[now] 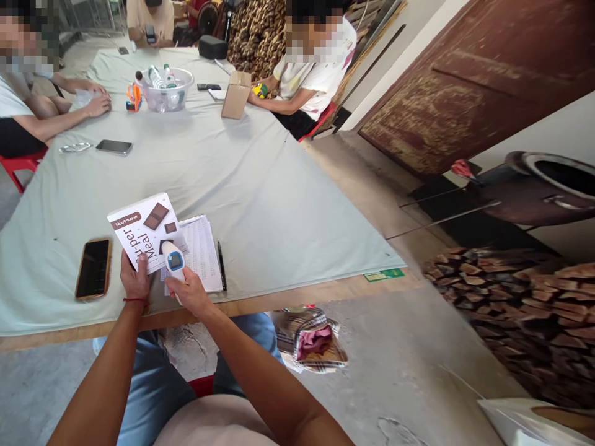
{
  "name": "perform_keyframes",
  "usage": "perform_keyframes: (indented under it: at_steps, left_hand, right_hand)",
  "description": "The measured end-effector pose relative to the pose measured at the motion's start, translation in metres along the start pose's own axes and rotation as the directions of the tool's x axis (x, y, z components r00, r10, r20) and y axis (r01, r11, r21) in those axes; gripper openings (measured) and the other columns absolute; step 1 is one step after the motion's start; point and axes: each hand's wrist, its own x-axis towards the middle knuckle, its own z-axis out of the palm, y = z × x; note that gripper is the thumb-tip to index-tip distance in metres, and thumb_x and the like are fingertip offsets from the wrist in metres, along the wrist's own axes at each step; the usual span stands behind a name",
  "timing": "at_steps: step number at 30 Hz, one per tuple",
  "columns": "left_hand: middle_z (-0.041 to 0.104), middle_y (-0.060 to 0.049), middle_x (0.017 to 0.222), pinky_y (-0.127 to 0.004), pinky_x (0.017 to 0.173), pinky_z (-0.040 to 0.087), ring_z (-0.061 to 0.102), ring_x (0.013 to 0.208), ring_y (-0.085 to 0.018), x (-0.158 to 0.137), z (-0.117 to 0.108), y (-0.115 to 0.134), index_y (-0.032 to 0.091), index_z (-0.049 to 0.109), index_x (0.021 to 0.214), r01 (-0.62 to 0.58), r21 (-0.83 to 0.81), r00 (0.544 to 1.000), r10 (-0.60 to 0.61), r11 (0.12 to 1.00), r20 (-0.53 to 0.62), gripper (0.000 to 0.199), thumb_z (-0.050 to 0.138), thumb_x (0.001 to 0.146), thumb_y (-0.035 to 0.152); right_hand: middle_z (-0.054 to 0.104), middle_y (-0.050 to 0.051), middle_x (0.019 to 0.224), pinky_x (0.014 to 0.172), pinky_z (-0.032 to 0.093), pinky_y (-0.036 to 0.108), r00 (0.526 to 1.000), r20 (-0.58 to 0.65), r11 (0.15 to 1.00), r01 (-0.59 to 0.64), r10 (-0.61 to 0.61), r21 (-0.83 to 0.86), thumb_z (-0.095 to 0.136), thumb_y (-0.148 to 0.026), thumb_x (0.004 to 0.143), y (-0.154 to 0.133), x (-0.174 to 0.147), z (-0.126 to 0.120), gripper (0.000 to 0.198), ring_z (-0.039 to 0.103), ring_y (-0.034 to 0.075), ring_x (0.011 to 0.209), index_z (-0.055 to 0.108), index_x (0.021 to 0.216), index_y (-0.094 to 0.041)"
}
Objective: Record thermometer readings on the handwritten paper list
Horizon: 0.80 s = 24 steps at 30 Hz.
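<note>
My left hand (136,280) grips the lower end of a white box (151,214) printed with brown chocolate-like pieces and "NutriMotion", tilted above the table's near edge. My right hand (190,292) is closed round the handle of a white infrared thermometer (175,260) with a blue-rimmed screen, whose head overlaps the box's lower right corner. Partly behind both lie written paper sheets (204,254), with a black pen (222,265) along their right side. To the left of my left hand, a phone (93,268) in a brown case rests on the table.
The cloth-covered table (279,204) stretches away from me. Farther back stand a basin of bottles (174,99), an orange tape dispenser (134,97), a cardboard box (237,95) and another phone (114,147). Several people sit around. Stacked firewood (525,310) and a plaid-lined container (311,341) are on the floor.
</note>
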Motion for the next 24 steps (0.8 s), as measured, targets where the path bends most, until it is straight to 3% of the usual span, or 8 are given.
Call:
perform_keyframes:
  at_steps: [6,10,15,20,24]
  left_hand:
    - [0.071,-0.015,0.111,-0.038,0.083,0.054,0.067,0.096,-0.026,0.0,0.0,-0.002,0.014,0.058,0.121,-0.002,-0.001,1.0,0.002,1.0,-0.011,0.057,0.055,0.088,0.06]
    - [0.07,-0.015,0.111,-0.038,0.085,0.054,0.067,0.098,-0.026,0.0,0.0,-0.002,0.015,0.059,0.121,-0.02,0.019,1.0,0.02,1.0,-0.005,0.054,0.054,0.088,0.058]
    - [0.071,-0.014,0.109,-0.037,0.082,0.054,0.067,0.095,-0.025,0.002,-0.001,0.0,0.016,0.06,0.121,-0.045,0.028,0.999,0.045,0.999,-0.009,0.051,0.055,0.089,0.055]
    - [0.07,-0.016,0.111,-0.038,0.085,0.054,0.066,0.099,-0.026,0.005,-0.001,0.001,0.013,0.061,0.122,-0.086,0.029,0.996,0.087,0.996,-0.023,0.054,0.055,0.09,0.056]
    - [0.069,-0.016,0.111,-0.039,0.086,0.053,0.066,0.099,-0.026,0.007,-0.001,-0.003,0.012,0.061,0.123,-0.077,0.048,0.996,0.079,0.996,-0.045,0.06,0.055,0.088,0.061]
  right_hand:
    - [0.053,-0.007,0.052,0.053,0.04,0.025,1.0,-0.001,0.999,-0.032,0.032,0.041,0.065,-0.037,0.068,-0.009,-0.004,0.001,0.02,0.048,0.011,0.05,0.053,0.074,-0.022]
    - [0.055,-0.005,0.056,0.054,0.041,0.026,1.0,0.015,0.999,0.003,-0.004,0.032,0.064,-0.043,0.072,-0.025,-0.018,-0.01,0.024,0.051,0.012,0.052,0.053,0.075,-0.022]
    - [0.058,-0.003,0.064,0.06,0.044,0.027,0.984,-0.141,0.99,0.096,-0.11,-0.104,0.063,-0.049,0.075,-0.036,-0.038,-0.05,0.029,0.054,0.015,0.061,0.055,0.082,-0.022]
    - [0.058,-0.001,0.068,0.063,0.043,0.029,0.927,-0.314,0.958,0.126,-0.207,-0.259,0.063,-0.055,0.075,-0.043,-0.054,-0.098,0.037,0.053,0.018,0.066,0.058,0.09,-0.021]
    - [0.056,-0.002,0.065,0.06,0.043,0.029,0.883,-0.412,0.954,0.114,-0.226,-0.278,0.063,-0.057,0.073,-0.043,-0.061,-0.124,0.043,0.05,0.017,0.061,0.06,0.093,-0.02]
